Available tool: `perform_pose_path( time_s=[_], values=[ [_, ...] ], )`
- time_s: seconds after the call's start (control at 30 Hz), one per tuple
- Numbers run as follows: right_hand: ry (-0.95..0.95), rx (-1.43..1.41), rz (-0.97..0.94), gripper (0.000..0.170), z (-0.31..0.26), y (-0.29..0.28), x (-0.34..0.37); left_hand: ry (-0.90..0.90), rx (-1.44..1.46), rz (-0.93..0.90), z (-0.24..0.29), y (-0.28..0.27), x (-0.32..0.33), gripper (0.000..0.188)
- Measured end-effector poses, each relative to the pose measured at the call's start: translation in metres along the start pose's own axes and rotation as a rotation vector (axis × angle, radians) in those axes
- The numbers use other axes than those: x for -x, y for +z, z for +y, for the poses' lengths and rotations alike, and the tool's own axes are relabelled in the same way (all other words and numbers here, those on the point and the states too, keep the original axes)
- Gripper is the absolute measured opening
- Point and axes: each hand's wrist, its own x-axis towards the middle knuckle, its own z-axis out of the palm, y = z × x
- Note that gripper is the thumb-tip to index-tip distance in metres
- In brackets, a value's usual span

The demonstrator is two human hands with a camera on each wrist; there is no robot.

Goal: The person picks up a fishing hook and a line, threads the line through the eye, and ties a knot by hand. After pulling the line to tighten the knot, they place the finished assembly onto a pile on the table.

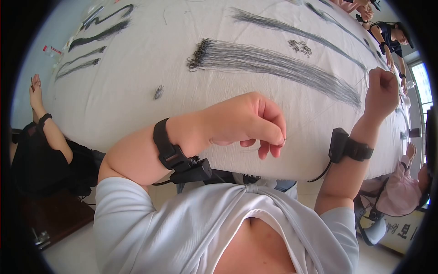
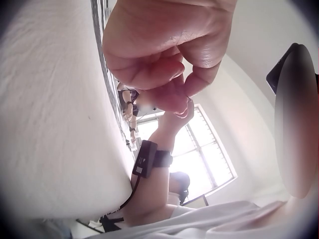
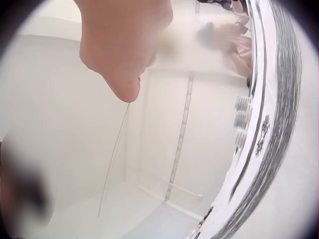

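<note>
In the head view my left hand (image 1: 248, 121) is above the near part of the white-covered table (image 1: 173, 116), thumb and index finger pinching a tiny dark end. My right hand (image 1: 382, 93) is raised at the right, its fingers curled round a thin line. The same right hand (image 3: 124, 45) in the right wrist view has a fine thread (image 3: 110, 162) hanging from its fingertips. Beyond the hands lies a long bundle of grey strands (image 1: 278, 68) with dark hooks (image 1: 199, 55) at its left end.
Another long bundle (image 1: 292, 31) lies farther back, near a small pile of hooks (image 1: 300, 47). A small dark cluster (image 1: 158, 92) sits left of my hand. Shorter bundles (image 1: 101, 35) lie at the far left. People sit at the left and right edges.
</note>
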Motion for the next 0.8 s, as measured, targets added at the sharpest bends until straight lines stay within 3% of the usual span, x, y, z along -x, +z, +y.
perform_pose_path(
  time_s=[0.13, 0.17, 0.23, 0.27, 0.3, 0.37, 0.43, 0.5, 0.57, 0.67, 0.8],
  values=[
    [0.070, 0.189, 0.038, 0.015, 0.014, 0.000, -0.010, -0.083, 0.048, -0.147, 0.003, 0.001, 0.004, 0.005],
    [0.084, 0.224, 0.022, 0.017, 0.016, 0.002, -0.010, -0.024, 0.109, -0.126, 0.003, 0.002, 0.005, 0.005],
    [0.252, -0.094, -0.240, 0.026, 0.015, 0.011, -0.006, 0.098, 0.228, -0.082, 0.000, 0.002, 0.004, 0.005],
    [0.133, 0.114, -0.258, 0.032, 0.000, 0.015, 0.000, 0.151, 0.330, -0.014, -0.001, -0.001, 0.002, 0.007],
    [-0.126, 0.178, -0.190, 0.032, -0.009, 0.021, 0.008, 0.207, 0.431, 0.053, 0.000, -0.005, 0.001, 0.008],
    [-0.071, -0.077, -0.258, 0.030, -0.061, 0.020, 0.025, 0.260, 0.525, 0.112, 0.006, -0.011, 0.001, 0.012],
    [-0.015, -0.500, -0.508, 0.027, -0.079, 0.015, 0.050, 0.306, 0.613, 0.123, 0.007, -0.018, 0.001, 0.014],
    [-0.174, -0.547, -0.759, 0.023, -0.104, 0.013, 0.071, 0.350, 0.634, 0.091, 0.008, -0.022, 0.000, 0.014],
    [-0.086, -0.652, -0.766, 0.027, -0.113, 0.019, 0.085, 0.361, 0.650, 0.082, 0.008, -0.023, 0.001, 0.014],
    [-0.101, -0.688, -0.855, 0.033, -0.124, 0.018, 0.096, 0.355, 0.674, 0.097, 0.007, -0.021, 0.000, 0.012],
    [-0.578, -0.507, -0.584, 0.035, -0.129, 0.017, 0.093, 0.318, 0.676, 0.133, 0.003, -0.017, -0.002, 0.010]
  ],
)
